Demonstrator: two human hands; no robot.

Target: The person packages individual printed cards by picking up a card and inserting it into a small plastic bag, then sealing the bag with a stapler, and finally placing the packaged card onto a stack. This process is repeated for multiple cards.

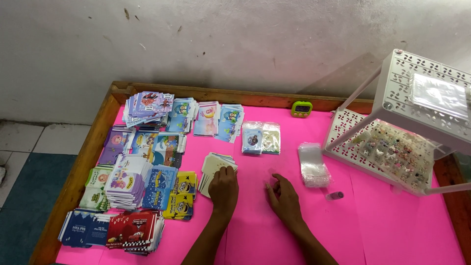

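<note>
Left hand (223,189): palm down on the pink tabletop (382,230); fingers (226,172) loosely curled and close together, tips resting on the near edge of a small stack of pale cards (214,166); nothing gripped.
Right hand (283,198): flat on the tabletop just right of the left hand; fingers (273,184) slightly spread, tips touching the pink surface; holding nothing.
Pale cards: fanned stack, directly beyond the left hand, left of centre.
Small dark vial (334,195): lying right of the right hand, apart from it.
Clear sleeves (313,163): a loose pile beyond the vial.
Printed card stacks (142,172): many coloured piles filling the left side, near edge to far edge.
Bagged cards (261,138): two packets beyond the pale cards.
White rack (412,127): perforated shelves at right; small trinkets on the lower one.
Green timer (301,108): at the far wooden rim.
</note>
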